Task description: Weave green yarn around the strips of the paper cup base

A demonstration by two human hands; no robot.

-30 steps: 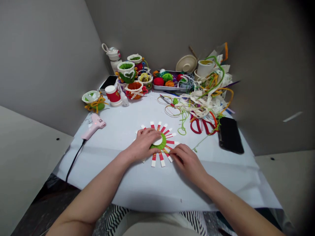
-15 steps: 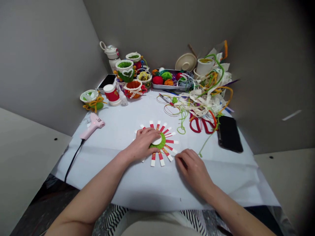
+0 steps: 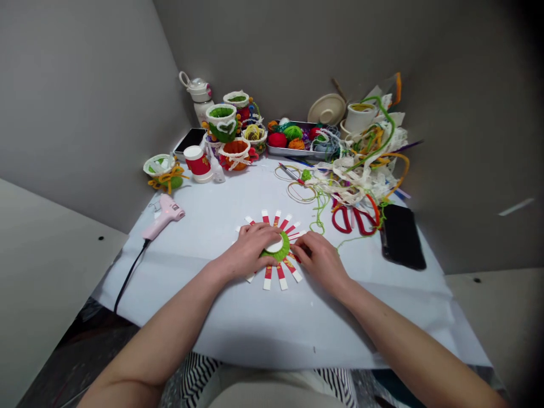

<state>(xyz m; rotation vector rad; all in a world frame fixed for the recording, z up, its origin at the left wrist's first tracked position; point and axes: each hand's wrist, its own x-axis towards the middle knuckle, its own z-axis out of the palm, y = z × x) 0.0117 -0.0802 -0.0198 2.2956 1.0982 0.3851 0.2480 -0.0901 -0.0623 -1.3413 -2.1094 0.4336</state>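
1. Head view, the work: a round green yarn-wrapped disc (image 3: 277, 255) with a white centre (image 3: 274, 245) lies flat on the table, just in front of the person. Red-and-white paper strips (image 3: 272, 277) radiate from it like a sunburst.
2. Head view, the hands: the left hand (image 3: 250, 251) lies open, palm down, its fingers spread over the disc's left side and touching the white centre. The right hand (image 3: 321, 259) is curled at the disc's right edge, with its fingertips (image 3: 297, 245) on the strips. Whether they pinch one, I cannot tell.
3. Head view, near the hands: a pink glue gun (image 3: 165, 222) lies well left, trailing a black cord (image 3: 130, 277). Red-handled scissors (image 3: 352, 222) and a black phone (image 3: 402, 236) lie to the right, under a tangle of lace and pipe cleaners (image 3: 361, 175).
4. Head view, the back: a metal tray (image 3: 293, 153) holds yarn balls (image 3: 295, 139). Yarn-trimmed cups (image 3: 223, 122) stand beside it. A red-banded cup (image 3: 198, 164) has a label too small to read.
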